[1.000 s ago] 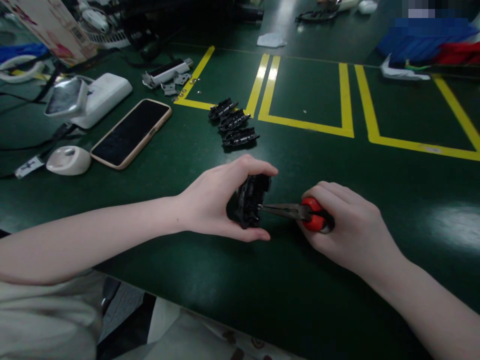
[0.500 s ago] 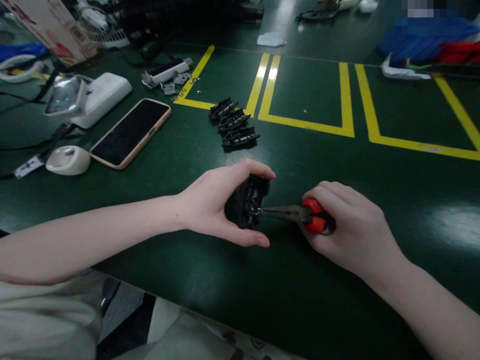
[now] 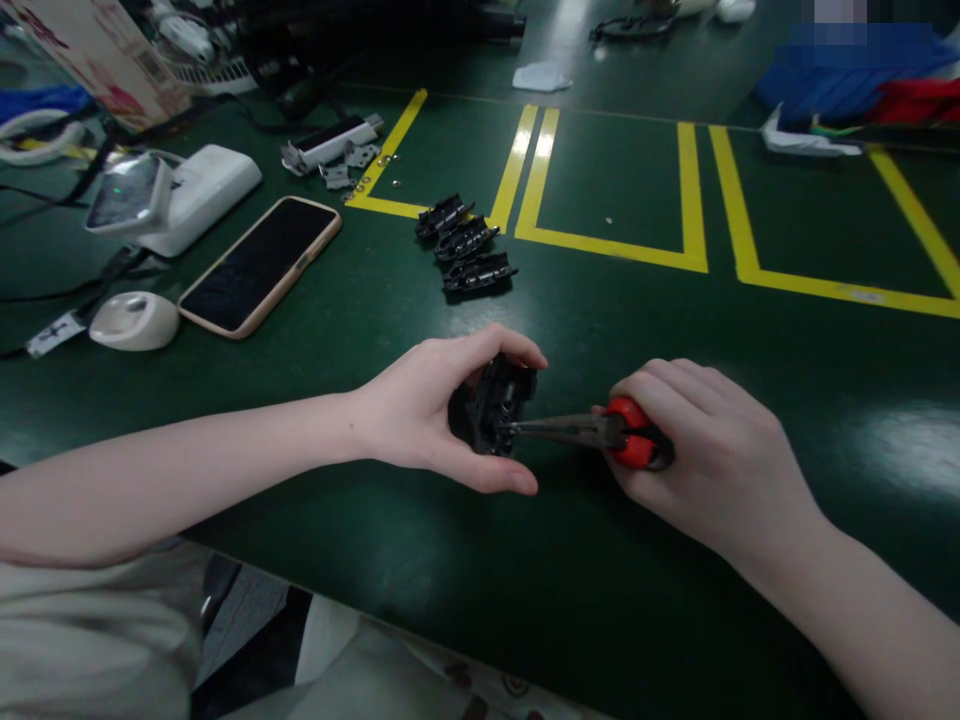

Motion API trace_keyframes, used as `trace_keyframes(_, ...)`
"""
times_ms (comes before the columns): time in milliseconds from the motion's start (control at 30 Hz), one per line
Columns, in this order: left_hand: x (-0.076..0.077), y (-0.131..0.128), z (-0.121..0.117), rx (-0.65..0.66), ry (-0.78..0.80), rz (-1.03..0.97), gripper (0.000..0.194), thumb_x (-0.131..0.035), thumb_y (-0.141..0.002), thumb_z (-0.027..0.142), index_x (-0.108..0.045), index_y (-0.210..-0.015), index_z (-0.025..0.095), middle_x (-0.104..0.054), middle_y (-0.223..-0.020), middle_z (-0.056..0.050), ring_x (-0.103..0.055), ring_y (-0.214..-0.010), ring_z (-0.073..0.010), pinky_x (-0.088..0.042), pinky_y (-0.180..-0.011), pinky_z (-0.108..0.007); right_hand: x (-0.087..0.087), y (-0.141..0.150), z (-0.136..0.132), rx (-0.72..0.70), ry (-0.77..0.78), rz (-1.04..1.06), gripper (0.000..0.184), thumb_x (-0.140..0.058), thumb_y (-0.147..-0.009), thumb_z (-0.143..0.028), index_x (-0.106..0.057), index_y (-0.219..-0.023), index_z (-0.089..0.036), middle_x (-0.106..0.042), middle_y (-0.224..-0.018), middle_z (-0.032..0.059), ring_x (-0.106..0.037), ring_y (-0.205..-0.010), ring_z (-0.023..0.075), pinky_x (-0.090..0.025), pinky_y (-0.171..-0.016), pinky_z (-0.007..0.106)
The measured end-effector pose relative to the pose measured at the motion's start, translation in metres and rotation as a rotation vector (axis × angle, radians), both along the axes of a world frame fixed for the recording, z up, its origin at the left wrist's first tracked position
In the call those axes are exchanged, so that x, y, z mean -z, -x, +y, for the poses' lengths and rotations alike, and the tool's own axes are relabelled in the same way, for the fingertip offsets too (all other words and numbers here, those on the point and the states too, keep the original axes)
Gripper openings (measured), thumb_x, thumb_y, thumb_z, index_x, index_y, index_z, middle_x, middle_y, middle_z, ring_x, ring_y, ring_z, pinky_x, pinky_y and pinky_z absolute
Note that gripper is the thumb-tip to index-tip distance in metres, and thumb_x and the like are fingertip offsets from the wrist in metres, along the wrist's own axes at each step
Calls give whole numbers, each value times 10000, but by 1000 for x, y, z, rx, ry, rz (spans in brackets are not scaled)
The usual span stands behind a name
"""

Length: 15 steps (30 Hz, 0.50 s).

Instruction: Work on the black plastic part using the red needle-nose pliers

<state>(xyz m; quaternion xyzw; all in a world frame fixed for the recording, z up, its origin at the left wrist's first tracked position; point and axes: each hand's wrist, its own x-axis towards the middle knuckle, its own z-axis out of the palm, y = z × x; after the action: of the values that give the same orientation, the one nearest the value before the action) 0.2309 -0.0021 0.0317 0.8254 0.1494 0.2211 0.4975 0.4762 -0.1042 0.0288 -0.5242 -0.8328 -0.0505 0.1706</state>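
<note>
Between the thumb and fingers of my left hand [image 3: 442,400] is a black moulded plastic part [image 3: 501,395], its open side turned towards the right. My right hand [image 3: 705,450] is wrapped round red-handled needle-nose pliers [image 3: 585,428]. The pliers' long jaws point left, and their tips meet the lower part of the black piece. Whether the tips pinch anything small there I cannot tell. Just beyond my left hand, three similar black plastic parts [image 3: 478,274] lie in a slanted row on the green table.
Yellow tape [image 3: 615,250] marks out boxes on the green table [image 3: 585,620]. A phone [image 3: 262,265], a white oval object [image 3: 135,321] and a white device [image 3: 206,195] lie to the left. Small metal pieces [image 3: 337,176] and rings sit behind the phone. Blue and red items [image 3: 855,85] stand back right.
The pliers' tips have shifted slightly left and down against the black part, which has tilted a little in my left hand. My right hand still grips the pliers.
</note>
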Motion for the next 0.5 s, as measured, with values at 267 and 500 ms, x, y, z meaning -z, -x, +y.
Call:
trace_keyframes(267,-1,-4,-2,-3,125,46,627,-795,-708,542,-538,-1131,157,-628,-992,-50,-618,-852,-203,-488,-704,-300,1,-2,2,1,14,-42,126,-533,-769,-209,-474,-880,-201,-544,-809,61,-507,-702,200,-430,-559,333)
trace_keyframes(500,1,-3,5,66,129,36,622,-770,-753,531,-514,-1175,151,-626,-1016,-62,-618,-874,-210,-489,-728,-314,3,-3,5,18,-3,-13,128,-563,-777,-234,-485,-874,-203,-553,-792,61,-528,-694,201,-433,-551,329)
